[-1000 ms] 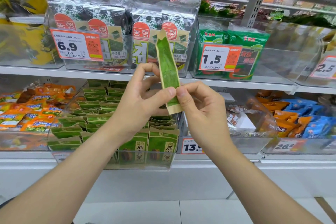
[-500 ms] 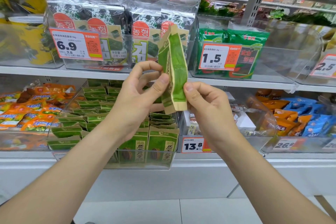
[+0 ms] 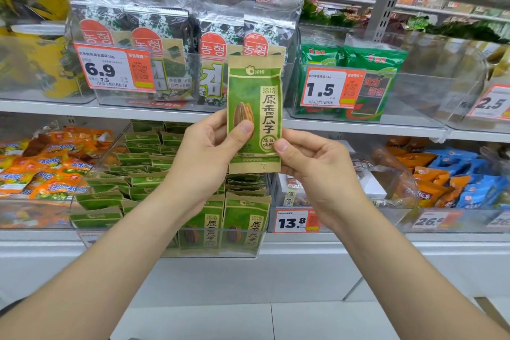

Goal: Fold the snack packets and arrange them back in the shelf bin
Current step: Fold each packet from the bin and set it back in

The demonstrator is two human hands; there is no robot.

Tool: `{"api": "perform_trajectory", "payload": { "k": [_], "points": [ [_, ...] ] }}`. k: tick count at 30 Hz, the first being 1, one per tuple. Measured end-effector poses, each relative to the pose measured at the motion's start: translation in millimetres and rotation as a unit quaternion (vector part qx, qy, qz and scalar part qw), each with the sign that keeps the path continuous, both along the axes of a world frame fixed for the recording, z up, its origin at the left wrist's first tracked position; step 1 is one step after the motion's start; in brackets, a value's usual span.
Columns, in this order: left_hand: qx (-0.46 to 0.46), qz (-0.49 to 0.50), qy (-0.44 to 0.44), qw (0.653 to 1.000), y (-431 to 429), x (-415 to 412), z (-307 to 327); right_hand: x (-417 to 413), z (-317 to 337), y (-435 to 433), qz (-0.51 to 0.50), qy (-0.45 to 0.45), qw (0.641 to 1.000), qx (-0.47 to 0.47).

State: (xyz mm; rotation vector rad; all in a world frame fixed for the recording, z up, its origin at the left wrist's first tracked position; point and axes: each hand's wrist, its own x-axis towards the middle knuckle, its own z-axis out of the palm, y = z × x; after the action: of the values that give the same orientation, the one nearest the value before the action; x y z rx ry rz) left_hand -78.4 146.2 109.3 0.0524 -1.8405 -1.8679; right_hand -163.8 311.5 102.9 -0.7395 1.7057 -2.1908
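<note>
Forearms (image 3: 91,265) rise from the bottom edge and meet at a slim green-and-brown paper packet of sunflower seeds (image 3: 255,96), held upright in the air with its printed face toward the camera, in front of the shelves and above the bin it belongs in. The left hand (image 3: 204,152) pinches the packet's lower left side, thumb flat on the seed picture and fingers behind. The right hand (image 3: 311,165) pinches the lower right edge, thumb tip on the front. The packet looks flat and unfolded, so folding is likely the step in hand. It should go best if both thumbs steady the front while the fingers behind bring one long edge round. The crease then wants firm pressing along its length, since stiff paper over loose seeds may spring open. Just below and behind the hands sits the clear plastic shelf bin (image 3: 215,253), with two matching packets (image 3: 223,226) standing at its front wall and a loose heap (image 3: 143,171) of them lying behind; the folded one probably belongs upright beside that front pair. Farther back, on the shelf above, large clear-wrapped seaweed packs (image 3: 154,44) stand behind an orange-and-white price tag (image 3: 113,69).
</note>
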Motion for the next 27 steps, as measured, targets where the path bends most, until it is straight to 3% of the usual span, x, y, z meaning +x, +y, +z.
{"api": "perform_trajectory", "payload": {
  "k": [7,13,20,27],
  "points": [
    [0.052,-0.105,-0.01,0.993,2.7,2.6,3.4,-6.5,-3.3,0.0,-0.061,-0.038,0.997,-0.007],
    [-0.001,-0.114,0.014,0.993,13.8,2.3,0.1,3.6,-1.5,-0.8,-0.168,0.101,0.98,0.03],
    [-0.012,-0.089,0.077,0.993,16.0,7.4,5.2,10.4,0.4,5.5,-0.062,0.219,0.972,0.063],
    [-0.004,-0.031,0.078,0.996,17.7,8.0,4.4,3.5,-0.5,6.3,-0.026,0.154,0.988,0.005]
  ]
}}
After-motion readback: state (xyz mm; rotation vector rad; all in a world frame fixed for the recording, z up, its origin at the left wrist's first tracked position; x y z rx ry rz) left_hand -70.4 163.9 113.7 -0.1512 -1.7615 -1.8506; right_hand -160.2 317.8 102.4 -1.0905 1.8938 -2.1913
